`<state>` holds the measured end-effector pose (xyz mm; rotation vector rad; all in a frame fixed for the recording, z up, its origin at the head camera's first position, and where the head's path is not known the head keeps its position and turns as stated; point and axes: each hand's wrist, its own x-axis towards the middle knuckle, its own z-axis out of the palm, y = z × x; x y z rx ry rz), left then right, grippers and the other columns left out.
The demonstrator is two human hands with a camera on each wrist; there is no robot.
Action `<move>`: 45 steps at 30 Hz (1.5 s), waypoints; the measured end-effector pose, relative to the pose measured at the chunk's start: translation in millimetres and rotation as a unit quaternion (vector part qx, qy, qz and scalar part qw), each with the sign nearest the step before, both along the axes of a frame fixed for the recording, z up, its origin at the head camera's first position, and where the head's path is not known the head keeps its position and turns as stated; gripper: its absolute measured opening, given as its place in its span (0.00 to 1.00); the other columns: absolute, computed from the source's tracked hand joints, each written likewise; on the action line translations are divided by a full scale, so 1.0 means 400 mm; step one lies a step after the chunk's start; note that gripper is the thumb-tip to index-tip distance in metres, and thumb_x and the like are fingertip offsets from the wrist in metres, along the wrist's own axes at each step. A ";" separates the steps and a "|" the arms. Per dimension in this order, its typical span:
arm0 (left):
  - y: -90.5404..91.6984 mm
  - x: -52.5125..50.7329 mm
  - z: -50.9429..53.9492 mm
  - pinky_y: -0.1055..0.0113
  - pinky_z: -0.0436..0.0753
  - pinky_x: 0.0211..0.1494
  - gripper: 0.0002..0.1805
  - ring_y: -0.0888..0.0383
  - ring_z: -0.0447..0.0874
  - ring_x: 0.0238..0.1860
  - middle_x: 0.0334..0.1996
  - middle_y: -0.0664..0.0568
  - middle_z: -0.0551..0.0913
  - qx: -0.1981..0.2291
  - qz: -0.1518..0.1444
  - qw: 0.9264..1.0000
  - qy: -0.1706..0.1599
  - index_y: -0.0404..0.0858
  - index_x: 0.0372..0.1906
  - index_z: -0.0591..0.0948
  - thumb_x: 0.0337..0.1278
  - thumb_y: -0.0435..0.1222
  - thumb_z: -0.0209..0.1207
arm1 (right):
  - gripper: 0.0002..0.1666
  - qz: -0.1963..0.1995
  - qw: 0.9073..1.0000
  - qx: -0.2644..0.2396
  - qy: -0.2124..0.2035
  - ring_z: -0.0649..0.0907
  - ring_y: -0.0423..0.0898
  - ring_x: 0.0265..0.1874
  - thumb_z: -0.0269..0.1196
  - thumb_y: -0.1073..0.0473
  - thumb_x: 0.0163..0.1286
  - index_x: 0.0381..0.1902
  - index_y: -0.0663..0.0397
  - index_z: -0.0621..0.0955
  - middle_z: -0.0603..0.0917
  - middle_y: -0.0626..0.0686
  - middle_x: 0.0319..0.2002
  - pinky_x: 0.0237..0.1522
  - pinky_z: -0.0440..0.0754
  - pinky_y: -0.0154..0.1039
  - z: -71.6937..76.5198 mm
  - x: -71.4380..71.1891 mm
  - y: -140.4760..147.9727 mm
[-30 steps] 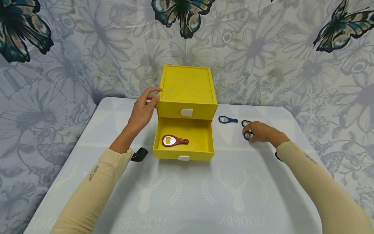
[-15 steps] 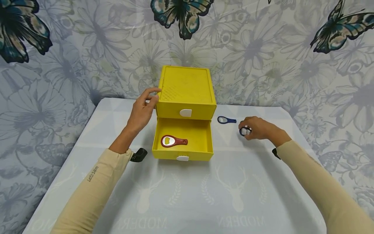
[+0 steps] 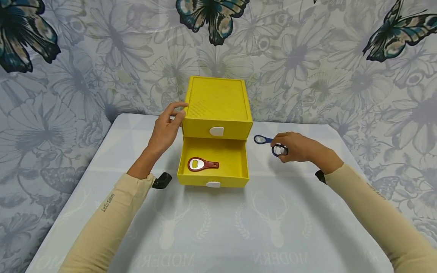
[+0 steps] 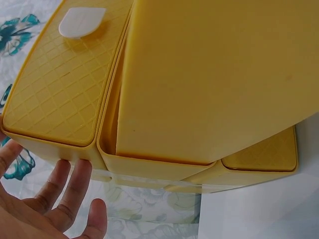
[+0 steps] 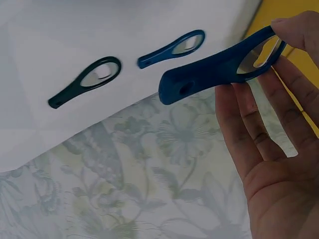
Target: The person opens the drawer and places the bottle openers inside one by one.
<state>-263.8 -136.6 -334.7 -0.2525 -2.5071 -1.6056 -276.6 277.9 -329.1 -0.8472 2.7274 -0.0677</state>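
My right hand [image 3: 297,148] holds a blue bottle opener [image 3: 280,150] by its ring end, raised above the table; in the right wrist view that opener's handle [image 5: 199,78] points away from the hand. Close by, a second blue bottle opener [image 3: 262,140] lies on the table. A dark green bottle opener [image 5: 88,79] shows in the right wrist view, while the hand hides it in the head view. With loosely spread fingers [image 4: 61,172], my left hand [image 3: 165,131] touches the left side of the yellow drawer unit [image 3: 218,98]. A red bottle opener [image 3: 202,164] lies in its pulled-out drawer [image 3: 235,163].
The unit's top drawer, with a white handle [image 3: 216,131], is pushed in. Another yellow front [image 4: 264,152] appears beyond the pulled-out drawer in the left wrist view. Behind the white table [image 3: 218,227] hangs a flowered backdrop [image 3: 293,60] with butterflies.
My right hand has lifted the blue bottle opener from the table and carried it left, towards the drawer unit. My left hand stays against the unit's side.
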 end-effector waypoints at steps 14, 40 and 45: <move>0.003 0.001 0.001 0.57 0.75 0.47 0.23 0.44 0.80 0.49 0.57 0.40 0.76 0.002 0.001 1.000 0.000 0.52 0.70 0.70 0.78 0.51 0.44 | 0.25 0.067 0.997 -0.015 0.038 0.81 0.52 0.50 0.71 0.57 0.61 0.57 0.52 0.82 0.81 0.55 0.57 0.52 0.83 0.50 0.066 0.052 -0.098; -0.003 0.002 -0.003 0.56 0.75 0.44 0.23 0.44 0.81 0.49 0.58 0.40 0.76 0.008 -0.002 1.000 0.003 0.53 0.70 0.71 0.77 0.52 0.45 | 0.23 0.225 0.964 -0.079 0.118 0.82 0.49 0.50 0.73 0.54 0.62 0.54 0.54 0.84 0.84 0.54 0.52 0.54 0.81 0.44 0.103 0.112 -0.365; 0.001 0.003 0.000 0.57 0.74 0.41 0.23 0.44 0.81 0.49 0.59 0.40 0.76 0.006 -0.004 1.000 0.006 0.53 0.70 0.71 0.78 0.52 0.44 | 0.23 0.220 0.967 -0.062 0.114 0.82 0.50 0.50 0.72 0.54 0.63 0.54 0.55 0.84 0.83 0.53 0.52 0.57 0.80 0.44 0.070 0.108 -0.404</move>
